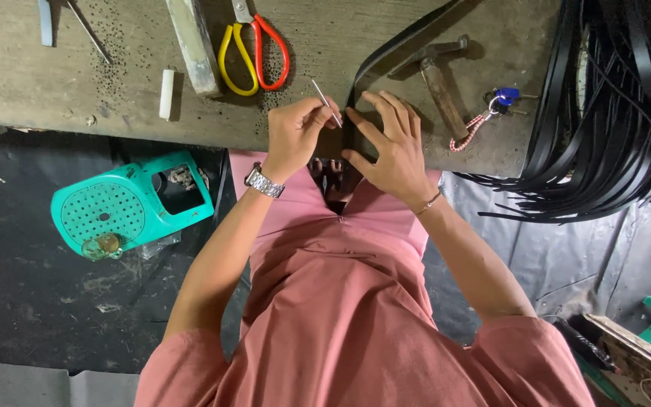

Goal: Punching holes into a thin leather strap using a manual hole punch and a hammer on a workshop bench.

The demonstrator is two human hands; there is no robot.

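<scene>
My left hand, with a metal watch on its wrist, pinches a thin metal pin-like tool at the edge of the workbench. The tool's tip points at a black strap that runs from the bench's far side down over the near edge. My right hand, with a thin bracelet, lies spread flat on the strap next to the tool and presses it against the bench. The strap's lower end hangs between my hands, over my pink garment.
Yellow and red scissors, a wooden block and a white cylinder lie left of my hands. A hammer and keys lie to the right. Several black straps are heaped at far right. A teal plastic housing lies on the floor.
</scene>
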